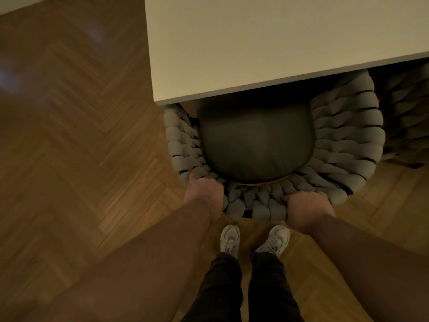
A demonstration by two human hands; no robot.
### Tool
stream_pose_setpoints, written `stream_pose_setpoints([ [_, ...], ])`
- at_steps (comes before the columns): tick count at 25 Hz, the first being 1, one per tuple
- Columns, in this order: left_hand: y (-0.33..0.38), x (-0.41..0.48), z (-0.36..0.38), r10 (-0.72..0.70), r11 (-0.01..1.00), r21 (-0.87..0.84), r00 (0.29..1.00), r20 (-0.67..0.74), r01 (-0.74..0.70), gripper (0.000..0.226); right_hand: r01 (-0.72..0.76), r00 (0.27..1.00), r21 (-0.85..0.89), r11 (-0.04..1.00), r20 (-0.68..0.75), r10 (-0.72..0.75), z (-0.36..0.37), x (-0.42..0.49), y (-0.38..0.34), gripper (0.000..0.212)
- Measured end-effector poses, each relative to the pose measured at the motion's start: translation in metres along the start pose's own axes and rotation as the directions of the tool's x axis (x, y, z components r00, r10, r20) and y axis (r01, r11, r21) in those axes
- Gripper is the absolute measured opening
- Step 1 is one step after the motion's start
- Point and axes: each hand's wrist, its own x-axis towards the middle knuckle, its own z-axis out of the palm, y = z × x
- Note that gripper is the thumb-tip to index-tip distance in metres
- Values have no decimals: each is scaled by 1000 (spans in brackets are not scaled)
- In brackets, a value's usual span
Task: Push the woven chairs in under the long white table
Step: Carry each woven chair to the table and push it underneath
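Observation:
A woven grey chair [343, 140] with a dark round seat cushion [255, 140] stands right in front of me, its front part under the end of the long white table [255, 43]. My left hand [204, 194] grips the left side of the chair's curved woven backrest. On the right side of the same backrest my right hand [306, 210] is closed too. A second woven chair [408, 117] shows at the right edge, partly under the table.
Herringbone wood floor [81, 147] spreads to the left and behind me. My feet in pale sneakers [255, 240] stand just behind the chair. The table's corner [157, 101] lies above the chair's left arm.

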Motion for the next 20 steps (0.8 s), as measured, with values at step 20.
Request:
stream_pose_setpoints([
  [20,-10,9,14,143,989,-49,988,67,-139,68,-30,998,-45,999,47,32,-20,-14,-6,30],
])
